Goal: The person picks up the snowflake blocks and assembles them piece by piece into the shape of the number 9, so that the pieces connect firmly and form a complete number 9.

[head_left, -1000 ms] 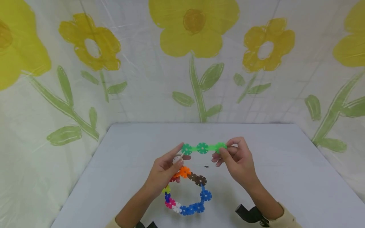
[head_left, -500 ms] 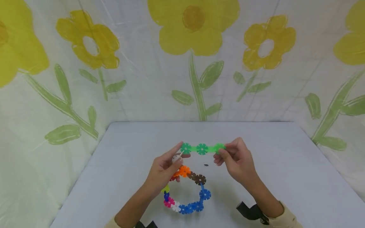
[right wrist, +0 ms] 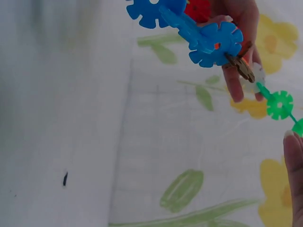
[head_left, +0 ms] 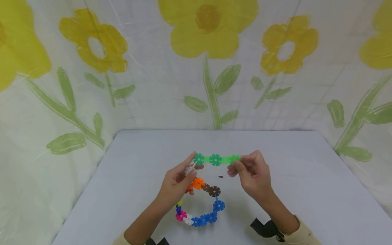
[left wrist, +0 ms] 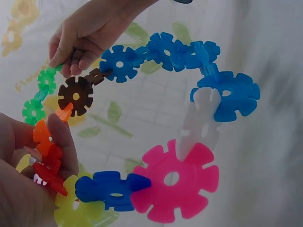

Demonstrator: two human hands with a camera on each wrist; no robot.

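A chain of interlocking plastic snowflake discs hangs between the hands over the table. Its closed loop has blue discs [head_left: 218, 206], a pink disc [left wrist: 173, 179], a brown disc [left wrist: 75, 96], and white, yellow, red and orange ones. From the loop's upper left, near a whitish disc [head_left: 190, 169], a straight green strip [head_left: 215, 160] runs right. My left hand [head_left: 175, 185] pinches the chain between thumb and fingers where strip and loop come together, hiding some discs. Between thumb and fingers, my right hand [head_left: 257, 175] grips the light green disc [head_left: 235, 159] at the strip's far end.
Beneath the hands lies a pale table [head_left: 147, 146], with a small dark mark [head_left: 220, 176] on its surface. Behind it hangs a whitish sheet painted with yellow flowers [head_left: 208, 20]. A black strap [head_left: 265, 228] sits near the right wrist.
Both hands keep their hold on the chain. My right hand has shifted slightly down and left, and the hanging loop has swung a little upward in the head view.
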